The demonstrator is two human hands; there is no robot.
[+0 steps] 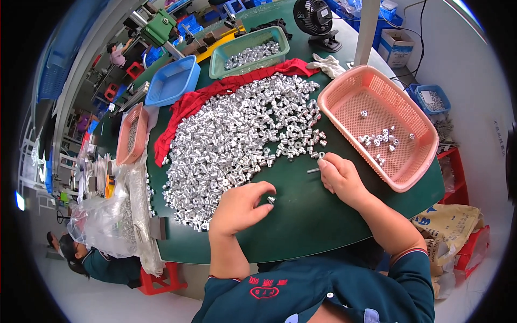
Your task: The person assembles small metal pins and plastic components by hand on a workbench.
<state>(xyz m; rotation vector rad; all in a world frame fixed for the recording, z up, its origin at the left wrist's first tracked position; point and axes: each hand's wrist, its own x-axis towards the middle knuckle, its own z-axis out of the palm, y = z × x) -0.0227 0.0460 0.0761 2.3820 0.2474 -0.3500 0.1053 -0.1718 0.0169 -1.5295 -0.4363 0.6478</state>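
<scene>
My left hand (243, 207) is open over the green table, thumb and index finger apart. A small silver metal part (271, 199) sits between their tips, seemingly not gripped. My right hand (342, 180) is closed around a thin metal rod (313, 170), whose end sticks out to the left. Right by that hand's fingertips is a silver ring-shaped part (321, 155); whether they touch it I cannot tell. Beyond both hands spreads a large heap of small silver metal parts (231, 129), partly on a red cloth (186, 105).
A pink basket (412, 175) with several parts stands right of my right hand. Farther back are a green basket (215, 63), a blue bin (172, 81), a white glove (328, 65) and a black fan (312, 19). Plastic bags (102, 220) lie left; a person (102, 264) sits beyond.
</scene>
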